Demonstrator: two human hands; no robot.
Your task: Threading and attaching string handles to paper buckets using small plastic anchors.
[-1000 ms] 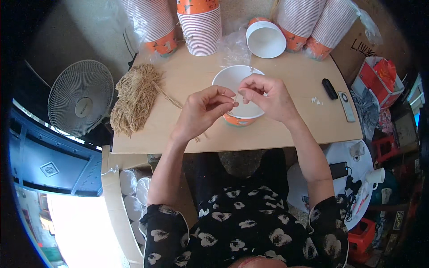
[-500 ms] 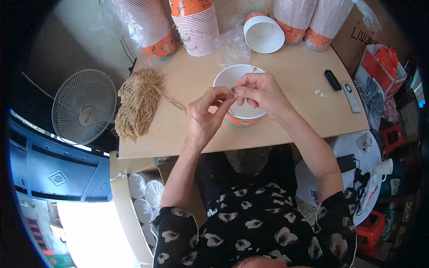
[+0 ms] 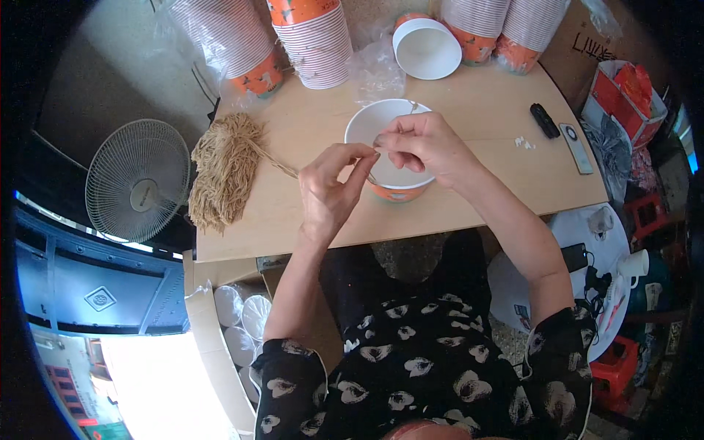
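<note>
String [image 3: 282,167] pinched between left hand [image 3: 328,192], right hand [image 3: 424,143], over bowl [image 3: 367,121].

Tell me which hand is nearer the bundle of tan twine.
Left. The left hand is just right of the bundle of tan twine, pinching a strand from it; the right hand is farther right, over the paper bowl.

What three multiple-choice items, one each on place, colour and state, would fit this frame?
1. Where does the bundle of tan string lie?
A. left of the white bowl
B. inside the bowl
C. on the fan

2. What colour is the bowl's inside?
A. white
B. blue
C. black

3. How are the hands?
A. flat on the table
B. pinching a strand over the bowl
C. on the fan

Key: A, the bundle lies on the table to the left; A, the inside is white; B, left hand and right hand meet fingertip to fingertip over it.
</note>
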